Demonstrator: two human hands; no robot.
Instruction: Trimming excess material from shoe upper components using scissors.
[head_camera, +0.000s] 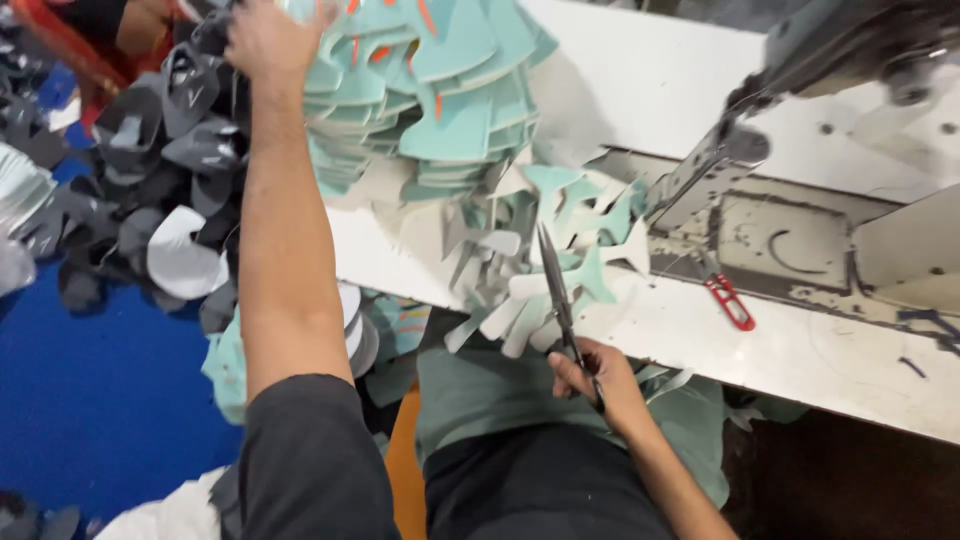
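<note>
My right hand (600, 378) grips the handles of long dark scissors (555, 285) at the table's front edge; the blades point up into a heap of teal and pale cut pieces (545, 250). My left hand (265, 40) is stretched far forward to the top left. It touches the edge of a tall stack of teal shaped pieces with orange marks (450, 90). Whether its fingers hold a piece is hidden from me.
A sewing machine (850, 50) and its metal bed (770, 240) fill the right of the white table (800, 350). Small red snips (730, 300) lie there. Grey and white cut pieces (170, 180) pile at the left above blue flooring (100, 400).
</note>
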